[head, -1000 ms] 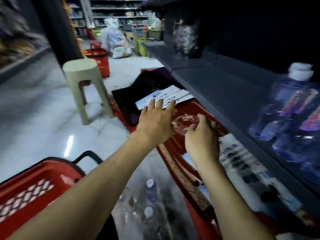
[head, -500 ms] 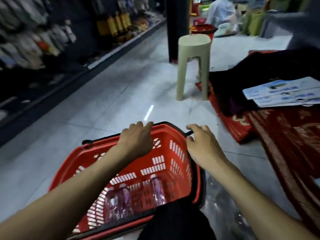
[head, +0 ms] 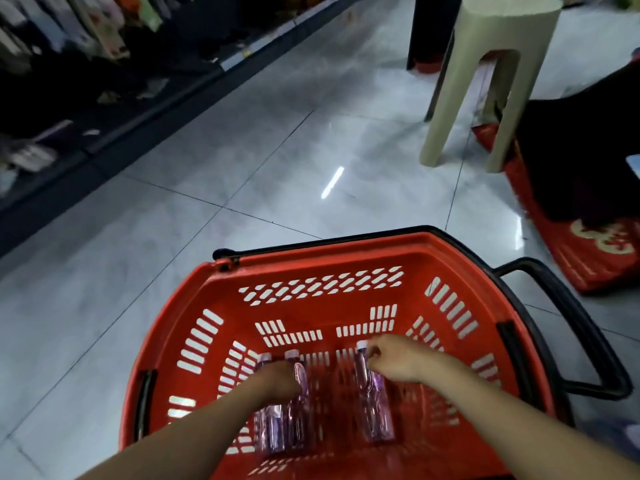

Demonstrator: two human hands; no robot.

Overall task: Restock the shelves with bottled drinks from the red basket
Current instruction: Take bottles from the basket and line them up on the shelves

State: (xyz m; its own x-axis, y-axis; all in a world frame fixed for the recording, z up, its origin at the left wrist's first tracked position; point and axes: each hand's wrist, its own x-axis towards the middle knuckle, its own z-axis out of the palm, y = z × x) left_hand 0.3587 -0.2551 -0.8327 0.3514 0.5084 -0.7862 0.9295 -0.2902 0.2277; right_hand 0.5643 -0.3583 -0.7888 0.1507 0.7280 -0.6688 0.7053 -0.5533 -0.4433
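Just 3 purple-tinted bottles (head: 379, 414) in red basket (head: 332, 251)

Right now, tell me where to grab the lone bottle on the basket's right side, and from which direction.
Grip the lone bottle at its narrow neck below the cap, coming down from above: it lies flat on the red basket floor, cap pointing away, walls closing off the sides.
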